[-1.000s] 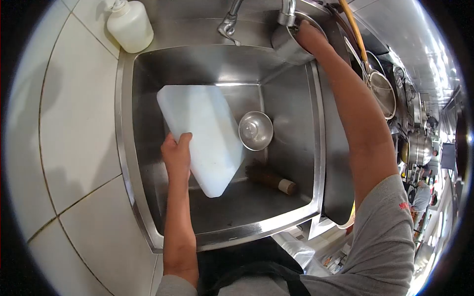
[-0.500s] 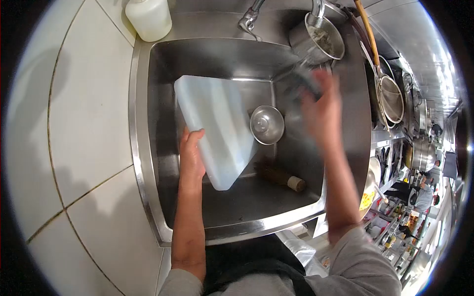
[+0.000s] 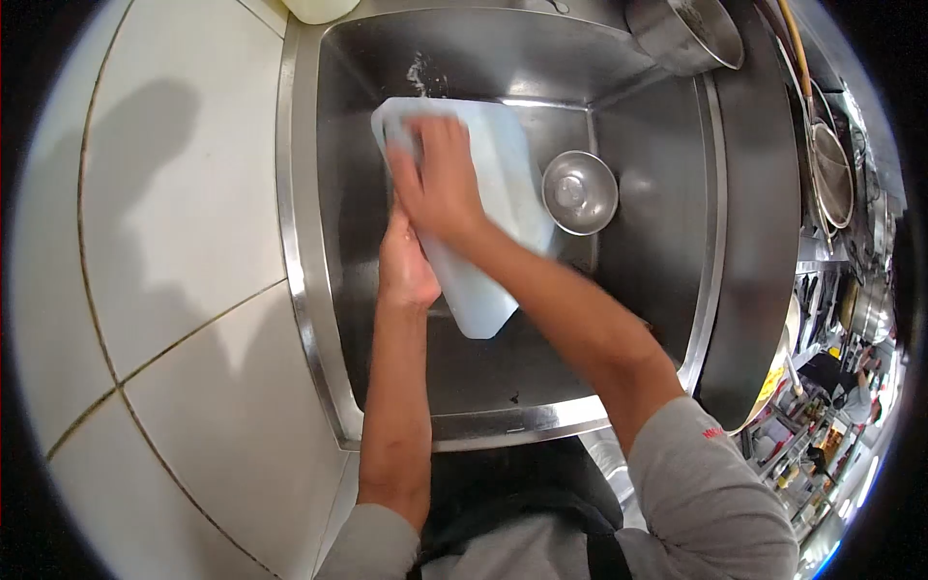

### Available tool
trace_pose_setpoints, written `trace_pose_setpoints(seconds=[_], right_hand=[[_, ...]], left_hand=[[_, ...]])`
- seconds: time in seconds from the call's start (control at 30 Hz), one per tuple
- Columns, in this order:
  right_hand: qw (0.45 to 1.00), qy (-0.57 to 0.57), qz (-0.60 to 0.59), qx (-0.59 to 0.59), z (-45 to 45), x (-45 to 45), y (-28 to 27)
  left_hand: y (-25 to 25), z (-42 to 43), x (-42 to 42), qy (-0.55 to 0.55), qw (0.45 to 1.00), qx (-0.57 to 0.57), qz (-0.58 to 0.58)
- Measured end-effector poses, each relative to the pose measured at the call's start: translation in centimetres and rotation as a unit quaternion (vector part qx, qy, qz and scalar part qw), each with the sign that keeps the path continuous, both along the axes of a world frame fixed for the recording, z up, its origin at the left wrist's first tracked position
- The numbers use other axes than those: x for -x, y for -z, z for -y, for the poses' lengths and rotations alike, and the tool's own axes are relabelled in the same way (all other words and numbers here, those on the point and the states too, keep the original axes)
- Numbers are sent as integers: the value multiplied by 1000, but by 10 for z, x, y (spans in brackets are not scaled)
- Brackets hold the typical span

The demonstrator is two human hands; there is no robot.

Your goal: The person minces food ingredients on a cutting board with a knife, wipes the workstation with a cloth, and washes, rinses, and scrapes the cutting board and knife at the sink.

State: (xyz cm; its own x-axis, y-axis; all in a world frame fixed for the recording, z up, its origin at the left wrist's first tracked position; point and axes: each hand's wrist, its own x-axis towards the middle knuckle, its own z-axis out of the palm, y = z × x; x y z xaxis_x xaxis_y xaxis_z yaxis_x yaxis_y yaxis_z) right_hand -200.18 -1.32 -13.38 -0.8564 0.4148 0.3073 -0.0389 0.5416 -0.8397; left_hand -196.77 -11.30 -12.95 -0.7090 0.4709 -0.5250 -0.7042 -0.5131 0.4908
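On the far left are big white tiles (image 3: 193, 232) with dark lines between them and a person's shadow on them. Near the top, just the bottom of a white container (image 3: 319, 8) shows. Next comes the shiny metal sink (image 3: 305, 242). Inside it is a big white board (image 3: 498, 159), with its bottom corner pointing toward the person. The left hand (image 3: 408, 266) holds the left edge of the board. Some white drops (image 3: 418, 72) are on the back wall of the sink, above the board. The right hand (image 3: 443, 179) is over the top part of the board, crossing in front of the left hand. Its fingers are blurry with something gray beside them, so one cannot tell if they grip it. Just beside the board's right side is a small round metal bowl (image 3: 580, 193). A metal pot (image 3: 686, 37) sits tilted by the sink's top right corner. Farther right are a wooden stick (image 3: 796, 48) and a round strainer (image 3: 832, 174).
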Motion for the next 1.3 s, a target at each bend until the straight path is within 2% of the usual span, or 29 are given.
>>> trace_pose_setpoints(seconds=[0.03, 0.07, 0.1, 0.13, 0.17, 0.2, 0.27, 0.33, 0.4, 0.47, 0.53, 0.63, 0.7, 0.77, 0.87, 0.93, 1.0, 1.07, 1.1, 1.13, 1.17, 1.2, 1.23, 1.27, 1.3], right_hand=[[998, -47, 42, 2, 5, -40, -7], [998, -49, 27, -6, 6, -80, 7], [999, -52, 11, -13, 2, -118, 30], [997, -37, 74, 2, -16, -147, 45], [979, 49, 191, -46, -35, -167, 72], [967, 86, 235, -47, -41, -165, 83], [932, 164, 321, -46, -59, -150, 100], [989, 81, 119, -29, -38, -117, 83], [998, -12, 56, 32, -31, -75, 43], [997, -34, 35, -61, -59, -29, 72], [956, 102, 253, -108, -87, -1, 120], [907, 119, 389, -113, -97, -21, 144], [942, 108, 306, -84, -68, -70, 131], [981, 21, 171, -88, -40, -114, 103], [997, -22, 78, -3, -36, -72, 86], [998, 1, 27, -50, -68, -13, 121], [971, 110, 211, 4, -100, 10, 157], [933, 52, 344, -96, -118, -17, 146], [902, 18, 418, -109, -122, -45, 125], [903, -36, 407, -134, -140, -84, 154], [840, 3, 540, 48, -133, -112, 123], [860, 16, 510, -14, -122, -155, 110], [883, -31, 467, 41, -127, -217, 144], [803, -13, 594, 35, -108, -213, 88], [806, -34, 590, 41, -99, -241, 93]], left_hand=[[1, 3, 1, -7, 1000, 3, 13], [3, 7, 2, -18, 999, 7, 26], [7, 5, 3, -17, 1000, 16, -8], [14, 7, 3, -19, 999, 50, -10], [11, 7, 3, 8, 992, 117, -55], [8, 4, 1, 39, 978, 180, -100], [7, 0, -1, 34, 979, 174, -101], [5, 5, 1, 26, 975, 189, -113], [-3, 10, 5, 34, 965, 216, -141], [-13, 7, 7, 16, 961, 238, -136], [-14, 11, 11, 6, 950, 277, -144], [-15, 14, 9, 21, 931, 338, -134], [-15, 18, 15, 19, 925, 352, -143], [-7, 24, 17, 21, 926, 343, -157], [-21, 25, 19, 63, 911, 383, -143], [-19, 21, 14, 23, 928, 350, -125], [-16, 19, 12, 1, 932, 338, -127], [-7, 22, 11, -6, 928, 343, -147], [-6, 20, 13, -15, 935, 321, -152], [-5, 16, 12, -25, 940, 302, -155], [-2, 14, 12, -38, 944, 287, -157], [5, 9, 10, -60, 956, 247, -150], [5, 1, 12, -62, 948, 275, -149], [10, -9, 10, -73, 948, 272, -151], [0, -19, 12, -60, 937, 300, -169]])
